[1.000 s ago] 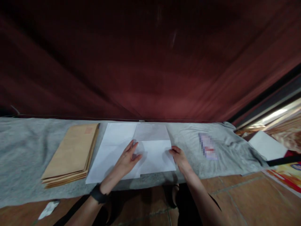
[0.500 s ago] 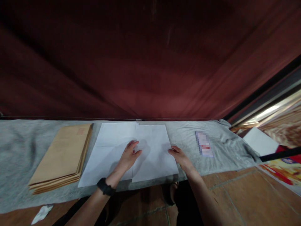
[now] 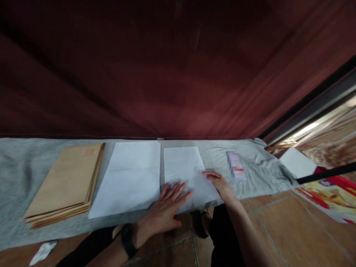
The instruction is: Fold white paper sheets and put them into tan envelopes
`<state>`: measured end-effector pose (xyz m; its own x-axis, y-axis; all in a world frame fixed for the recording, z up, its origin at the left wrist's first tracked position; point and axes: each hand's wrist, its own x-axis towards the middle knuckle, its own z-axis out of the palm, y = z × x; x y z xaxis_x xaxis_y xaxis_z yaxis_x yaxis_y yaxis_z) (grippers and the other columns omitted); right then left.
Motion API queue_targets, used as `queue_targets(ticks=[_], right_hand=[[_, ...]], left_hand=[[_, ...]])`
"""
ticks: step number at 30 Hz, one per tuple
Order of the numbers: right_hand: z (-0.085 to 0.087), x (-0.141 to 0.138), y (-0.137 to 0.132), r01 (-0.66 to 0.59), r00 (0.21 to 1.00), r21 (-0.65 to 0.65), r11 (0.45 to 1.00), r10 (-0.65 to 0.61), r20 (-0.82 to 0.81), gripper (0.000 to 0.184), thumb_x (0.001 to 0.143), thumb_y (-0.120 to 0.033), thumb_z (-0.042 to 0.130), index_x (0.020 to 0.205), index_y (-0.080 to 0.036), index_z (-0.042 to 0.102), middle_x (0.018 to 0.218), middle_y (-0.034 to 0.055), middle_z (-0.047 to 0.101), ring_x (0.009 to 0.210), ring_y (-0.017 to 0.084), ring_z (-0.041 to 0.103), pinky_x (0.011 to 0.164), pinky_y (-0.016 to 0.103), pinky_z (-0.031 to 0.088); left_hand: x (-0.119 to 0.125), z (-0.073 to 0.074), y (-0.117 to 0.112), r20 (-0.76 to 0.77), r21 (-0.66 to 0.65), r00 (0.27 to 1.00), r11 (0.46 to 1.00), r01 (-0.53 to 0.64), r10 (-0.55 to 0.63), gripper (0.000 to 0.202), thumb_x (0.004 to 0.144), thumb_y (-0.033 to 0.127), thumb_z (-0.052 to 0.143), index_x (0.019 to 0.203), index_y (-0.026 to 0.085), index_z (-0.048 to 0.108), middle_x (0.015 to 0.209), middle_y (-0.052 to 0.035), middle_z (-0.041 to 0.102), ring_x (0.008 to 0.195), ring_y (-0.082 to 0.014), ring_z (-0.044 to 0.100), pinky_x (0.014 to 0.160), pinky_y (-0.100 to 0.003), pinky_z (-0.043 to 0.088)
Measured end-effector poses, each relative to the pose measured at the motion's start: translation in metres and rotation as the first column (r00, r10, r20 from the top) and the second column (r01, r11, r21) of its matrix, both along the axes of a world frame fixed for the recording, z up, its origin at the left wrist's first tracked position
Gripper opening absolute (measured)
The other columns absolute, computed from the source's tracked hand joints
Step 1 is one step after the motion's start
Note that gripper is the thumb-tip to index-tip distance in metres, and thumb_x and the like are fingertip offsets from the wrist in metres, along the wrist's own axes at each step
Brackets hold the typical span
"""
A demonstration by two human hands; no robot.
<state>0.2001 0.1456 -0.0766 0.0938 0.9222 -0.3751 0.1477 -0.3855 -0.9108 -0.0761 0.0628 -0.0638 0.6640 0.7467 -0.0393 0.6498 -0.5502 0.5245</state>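
A white sheet of paper (image 3: 182,163) lies on the grey cloth in front of me. My left hand (image 3: 167,207) is spread open at its lower left corner, fingertips on the paper and palm beyond the near edge. At the sheet's right edge, my right hand (image 3: 221,185) has its fingers and thumb closed on the border. To the left, across a narrow gap, rests white paper (image 3: 128,174) with a faint crease across it. A stack of brown paper envelopes (image 3: 66,178) sits further left. I wear a black band on my left wrist.
A grey cloth (image 3: 13,185) covers the narrow work surface. Right of the sheet lies a small blurred purplish packet (image 3: 236,165). Dark red fabric (image 3: 178,81) hangs behind. A black bar (image 3: 328,173) and a colourful printed box (image 3: 330,194) are at the far right, above floor tiles.
The right sheet has shifted right, away from the left paper, leaving a gap. My left hand has come nearer to me and spread its fingers. The view has turned slightly right.
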Motion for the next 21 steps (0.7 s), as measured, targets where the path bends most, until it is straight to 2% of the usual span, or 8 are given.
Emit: queue_targets(ticks=[3,6,9,13,15,17,19,21], right_hand=[[0.002,0.01,-0.007,-0.052,0.998,-0.086,0.995,0.048,-0.047,0.035,0.065,-0.035,0.065,0.094,-0.017,0.074,0.066,-0.0015,0.064,0.053,0.012,0.05,0.05,0.023,0.037],[0.005,0.023,-0.014,-0.163,0.981,-0.109,0.981,0.15,-0.121,0.04,0.071,-0.035,0.061,0.106,-0.018,0.073,0.072,0.0014,0.068,0.056,0.013,0.057,0.054,0.024,0.043],[0.008,0.033,-0.018,-0.269,0.962,0.058,0.961,0.271,-0.035,0.042,0.075,-0.035,0.061,0.114,-0.021,0.072,0.105,0.0089,0.073,0.089,0.021,0.068,0.081,0.036,0.053],[0.014,0.032,-0.022,-0.47,0.867,0.264,0.842,0.384,0.317,0.046,0.074,-0.034,0.072,0.12,-0.03,0.071,0.153,0.0052,0.045,0.14,0.027,0.042,0.115,0.047,0.034],[0.019,0.026,-0.024,-0.57,0.804,0.24,0.786,0.472,0.361,0.036,0.079,-0.039,0.07,0.113,-0.028,0.075,0.153,0.0054,0.046,0.142,0.028,0.039,0.118,0.048,0.029],[0.025,0.022,-0.025,-0.635,0.761,0.185,0.75,0.566,0.316,0.032,0.086,-0.045,0.063,0.107,-0.026,0.077,0.139,0.0086,0.061,0.133,0.027,0.052,0.115,0.047,0.036],[0.03,0.02,-0.024,-0.657,0.748,0.152,0.739,0.612,0.258,0.035,0.09,-0.048,0.058,0.107,-0.025,0.077,0.125,0.0086,0.07,0.12,0.027,0.061,0.109,0.044,0.043],[0.033,0.021,-0.024,-0.639,0.764,0.143,0.756,0.6,0.238,0.036,0.089,-0.049,0.058,0.108,-0.025,0.076,0.12,0.0073,0.072,0.116,0.027,0.064,0.105,0.042,0.045]], left_hand=[[0.002,-0.005,0.0,-0.017,0.026,0.998,0.998,-0.056,0.056,0.076,0.085,0.018,0.062,0.153,0.035,0.033,0.162,-0.005,0.03,0.149,-0.028,0.029,0.123,-0.054,0.019],[-0.005,-0.005,0.008,0.058,-0.006,0.992,0.994,-0.109,0.109,0.045,0.093,0.024,0.051,0.137,0.03,0.057,0.147,-0.0049,0.054,0.138,-0.0251,0.047,0.119,-0.046,0.031],[-0.015,0.002,0.018,0.192,-0.13,0.967,0.981,-0.146,0.169,0.037,0.1,0.035,0.04,0.124,0.029,0.068,0.128,-0.0029,0.069,0.119,-0.0218,0.063,0.106,-0.035,0.045],[-0.019,0.018,0.026,0.275,-0.3,0.928,0.94,-0.164,0.25,0.038,0.099,0.044,0.042,0.111,0.026,0.074,0.107,-0.0036,0.076,0.1,-0.0223,0.069,0.089,-0.029,0.05],[-0.018,0.024,0.028,0.277,-0.347,0.923,0.924,-0.161,0.265,0.038,0.097,0.044,0.044,0.102,0.025,0.076,0.098,-0.0042,0.078,0.092,-0.0223,0.07,0.084,-0.028,0.051],[-0.02,0.028,0.032,0.281,-0.385,0.922,0.911,-0.146,0.267,0.034,0.094,0.043,0.05,0.101,0.024,0.077,0.098,-0.0041,0.078,0.09,-0.0224,0.07,0.083,-0.029,0.051],[-0.028,0.032,0.037,0.309,-0.439,0.911,0.891,-0.12,0.274,0.034,0.087,0.042,0.06,0.112,0.024,0.075,0.11,-0.0038,0.076,0.099,-0.0236,0.069,0.088,-0.03,0.051],[-0.039,0.036,0.043,0.347,-0.507,0.893,0.858,-0.077,0.285,0.049,0.078,0.041,0.07,0.124,0.025,0.069,0.126,-0.0035,0.07,0.111,-0.0252,0.066,0.095,-0.032,0.05]])
